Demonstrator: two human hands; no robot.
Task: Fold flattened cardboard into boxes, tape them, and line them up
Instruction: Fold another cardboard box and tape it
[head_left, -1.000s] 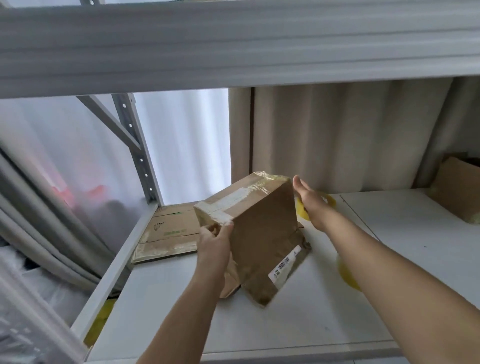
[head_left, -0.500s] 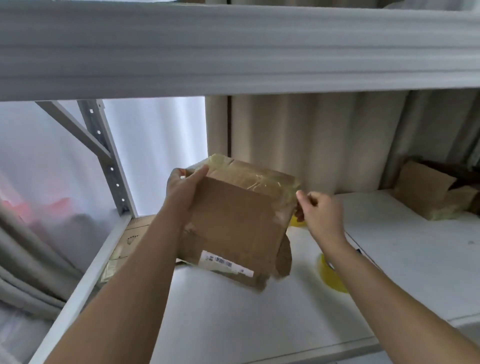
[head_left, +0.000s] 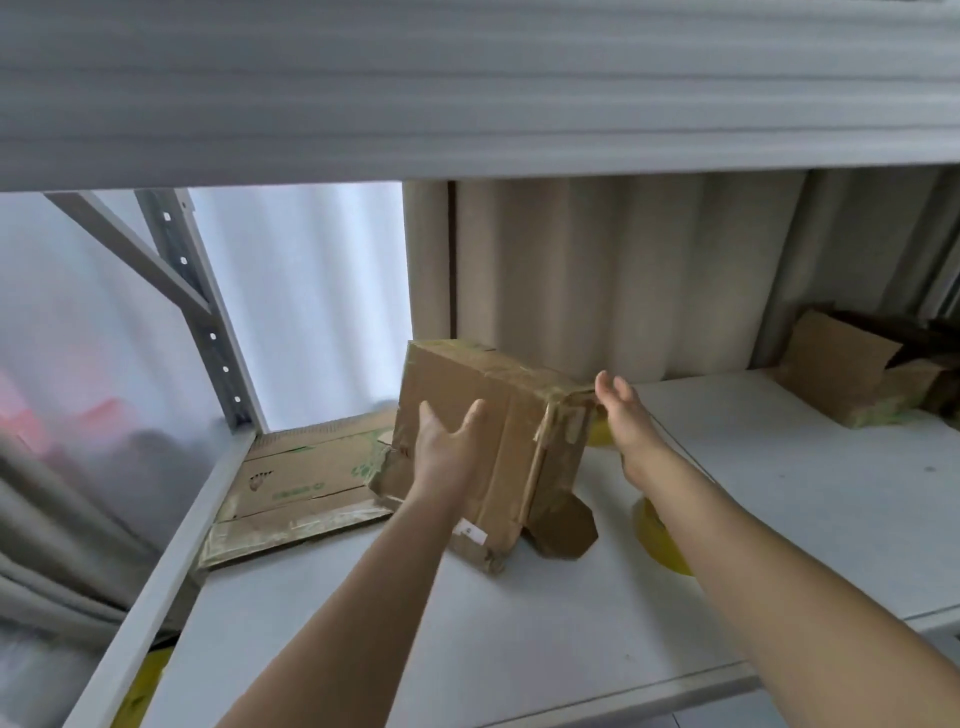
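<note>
Brown, worn cardboard is what I have between my hands: a box (head_left: 483, 447) at the centre of the frame, standing tilted on the white shelf (head_left: 810, 499). Its long axis runs up and down, leaning so the top edge points toward the upper left and the lower corner rests on the shelf toward the lower right. The broad face looks at me; the narrow side, patched with strips of tape, faces right. A loose flap (head_left: 563, 525) sticks out at the bottom right. A small white label (head_left: 471, 530) sits low on the front face, partly behind my wrist; its print is too small to read.

My left hand (head_left: 447, 452) lies flat against the broad face, fingers straight and spread, pressing rather than curling round anything. My right hand (head_left: 626, 421) is open too, fingers straight, its fingertips at the box's upper right corner; whether they touch it I cannot tell.

Left of the box, a flattened cardboard sheet (head_left: 301, 483) lies on the shelf with green printing and a footprint mark, the writing not legible. Yellow tape rolls (head_left: 657, 540) show just beside and under my right forearm. Another cardboard box (head_left: 841, 369) stands at the far right, against the beige curtain (head_left: 623, 270).
</note>
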